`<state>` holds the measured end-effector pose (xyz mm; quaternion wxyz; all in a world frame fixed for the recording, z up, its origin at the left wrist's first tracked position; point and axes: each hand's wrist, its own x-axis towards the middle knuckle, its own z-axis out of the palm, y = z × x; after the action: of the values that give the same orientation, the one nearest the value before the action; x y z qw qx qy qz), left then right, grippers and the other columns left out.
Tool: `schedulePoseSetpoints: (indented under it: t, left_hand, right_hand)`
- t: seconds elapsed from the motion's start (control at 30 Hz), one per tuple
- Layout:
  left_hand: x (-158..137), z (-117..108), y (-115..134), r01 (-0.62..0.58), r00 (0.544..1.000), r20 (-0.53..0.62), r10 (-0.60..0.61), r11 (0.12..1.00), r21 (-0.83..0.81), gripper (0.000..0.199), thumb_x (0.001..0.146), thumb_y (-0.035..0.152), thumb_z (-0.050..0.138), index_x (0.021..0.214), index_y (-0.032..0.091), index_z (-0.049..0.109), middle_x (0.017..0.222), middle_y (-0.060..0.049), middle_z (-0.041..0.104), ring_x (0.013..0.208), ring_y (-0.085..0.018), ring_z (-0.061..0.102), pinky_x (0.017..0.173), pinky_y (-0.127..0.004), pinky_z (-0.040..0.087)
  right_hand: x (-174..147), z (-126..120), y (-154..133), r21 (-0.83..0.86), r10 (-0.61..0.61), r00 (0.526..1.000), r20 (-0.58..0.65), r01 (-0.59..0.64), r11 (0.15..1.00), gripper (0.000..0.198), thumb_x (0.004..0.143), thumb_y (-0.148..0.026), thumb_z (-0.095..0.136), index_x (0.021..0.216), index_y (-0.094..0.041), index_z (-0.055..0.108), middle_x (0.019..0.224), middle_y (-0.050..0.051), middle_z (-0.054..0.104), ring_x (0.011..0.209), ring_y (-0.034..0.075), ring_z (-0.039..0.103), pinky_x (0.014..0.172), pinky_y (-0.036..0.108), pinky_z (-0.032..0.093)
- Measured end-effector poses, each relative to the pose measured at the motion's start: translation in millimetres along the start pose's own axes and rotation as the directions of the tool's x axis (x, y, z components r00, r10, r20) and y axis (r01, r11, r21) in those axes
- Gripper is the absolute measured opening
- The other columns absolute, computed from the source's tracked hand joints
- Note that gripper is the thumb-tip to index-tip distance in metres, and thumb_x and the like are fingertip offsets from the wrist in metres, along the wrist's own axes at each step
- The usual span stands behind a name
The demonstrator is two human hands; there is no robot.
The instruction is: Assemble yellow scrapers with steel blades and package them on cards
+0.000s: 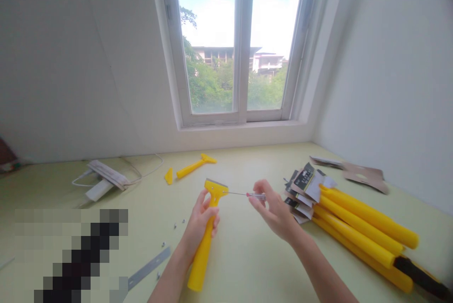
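Note:
My left hand (202, 217) is wrapped round the handle of a yellow scraper (200, 265), just below its wide head. A thin metal blade edge shows along the top of that head, with screws in its face. In my right hand (272, 208) is a small screwdriver (255, 195) with a clear handle and a red collar, pinched between thumb and fingers. Its slim shaft points left, and the tip meets the right side of the scraper head. Several small screws (163, 244) lie left of my left forearm, near a flat grey metal blade (148, 267).
Another yellow scraper (191, 169) and a loose yellow head piece (169, 176) lie farther back. At the right is a pile of yellow scrapers (361, 227) with card labels (307, 182). A white power strip (108, 174) with cables sits back left, below the window (242, 57).

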<state>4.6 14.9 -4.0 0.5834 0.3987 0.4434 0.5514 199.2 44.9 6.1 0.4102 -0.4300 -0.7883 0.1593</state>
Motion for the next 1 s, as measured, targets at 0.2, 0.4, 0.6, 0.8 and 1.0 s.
schedulePoseSetpoints:
  t: [0.2,0.4,0.6,0.8,1.0]
  left_hand:
    - [-1.1,0.8,1.0,0.0,1.0,0.011,0.0,1.0,-0.022,0.053,0.062,0.022,0.056,0.11,0.027,0.033,0.069,0.006,0.047,0.038,-0.003,0.037,0.03,-0.014,0.029]
    - [-1.8,2.4,-0.4,-0.012,1.0,0.001,0.012,1.0,-0.015,0.053,0.063,0.022,0.055,0.11,0.027,0.034,0.069,0.006,0.047,0.038,-0.003,0.036,0.03,-0.014,0.029]
    - [-1.2,2.6,-1.6,-0.043,0.998,-0.042,0.042,0.998,-0.036,0.051,0.062,0.021,0.056,0.109,0.026,0.035,0.067,0.007,0.047,0.036,-0.002,0.036,0.029,-0.013,0.028]
    - [-0.9,-0.4,0.4,0.014,1.0,0.011,-0.014,0.999,-0.034,0.055,0.061,0.022,0.058,0.11,0.027,0.033,0.064,0.008,0.045,0.037,-0.003,0.037,0.03,-0.015,0.03]
    - [-1.5,-0.5,1.1,0.026,0.999,0.02,-0.026,1.0,-0.01,0.054,0.064,0.022,0.056,0.111,0.027,0.031,0.06,0.008,0.042,0.036,-0.004,0.036,0.031,-0.015,0.03]
  right_hand:
    - [0.5,1.5,3.8,-0.083,-0.034,0.994,-0.106,0.025,0.996,0.019,0.079,-0.035,0.047,0.069,-0.019,0.046,0.06,-0.001,0.052,0.053,0.01,0.046,0.05,0.021,0.036]
    - [-1.0,1.1,3.2,-0.173,0.007,0.995,-0.096,-0.024,0.985,0.023,0.083,-0.036,0.04,0.069,-0.019,0.046,0.058,-0.002,0.049,0.052,0.011,0.045,0.051,0.022,0.034]
    - [-0.7,-0.3,-4.6,-0.003,-0.059,0.998,-0.035,0.059,0.998,0.012,0.084,-0.029,0.038,0.08,-0.02,0.043,0.065,-0.002,0.049,0.058,0.011,0.048,0.054,0.022,0.038]
    - [-0.4,-0.1,1.8,-0.128,-0.045,0.99,-0.13,0.029,0.991,0.022,0.079,-0.036,0.047,0.065,-0.019,0.044,0.056,-0.003,0.046,0.05,0.009,0.042,0.048,0.021,0.033]
    - [0.8,0.9,-0.1,-0.073,0.074,0.994,-0.082,-0.08,0.994,0.021,0.085,-0.035,0.036,0.075,-0.019,0.047,0.062,-0.002,0.052,0.055,0.011,0.047,0.052,0.022,0.035]
